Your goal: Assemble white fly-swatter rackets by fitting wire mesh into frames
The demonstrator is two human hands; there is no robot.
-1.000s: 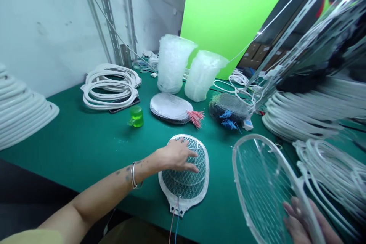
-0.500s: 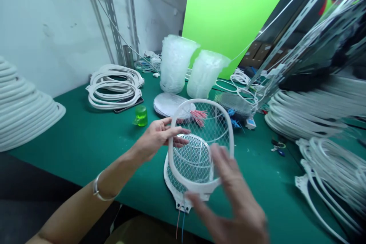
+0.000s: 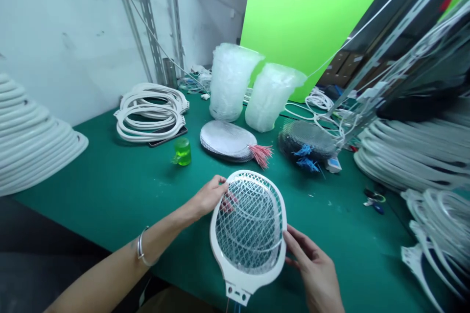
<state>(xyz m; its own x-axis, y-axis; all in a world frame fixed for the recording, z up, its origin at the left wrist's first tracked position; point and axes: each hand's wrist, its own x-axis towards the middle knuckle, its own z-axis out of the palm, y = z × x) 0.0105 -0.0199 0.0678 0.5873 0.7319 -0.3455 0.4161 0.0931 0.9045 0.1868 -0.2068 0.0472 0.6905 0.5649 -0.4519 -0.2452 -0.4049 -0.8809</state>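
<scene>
A white oval racket frame with a lattice grille (image 3: 242, 276) lies low over the green table in front of me, its tabbed neck toward me. It covers a second racket half that carries mesh. Thin red and blue wires (image 3: 237, 308) stick out below the neck. My left hand (image 3: 209, 199) grips the upper left rim, thumb on top and fingertips behind the lattice. At the right rim, my right hand (image 3: 316, 271) pinches the frame between thumb and fingers. How far the two halves touch, I cannot tell.
Beyond are a mesh stack with red wires (image 3: 227, 139), a darker one with blue wires (image 3: 308, 139), and a green jar (image 3: 182, 151). White frames are piled at left (image 3: 33, 146), back left (image 3: 150, 112) and right (image 3: 436, 234). Two translucent stacks (image 3: 233, 83) stand behind.
The upper frame has come down from a raised position onto the lower half. My right hand, blurred and apart before, now holds its right rim.
</scene>
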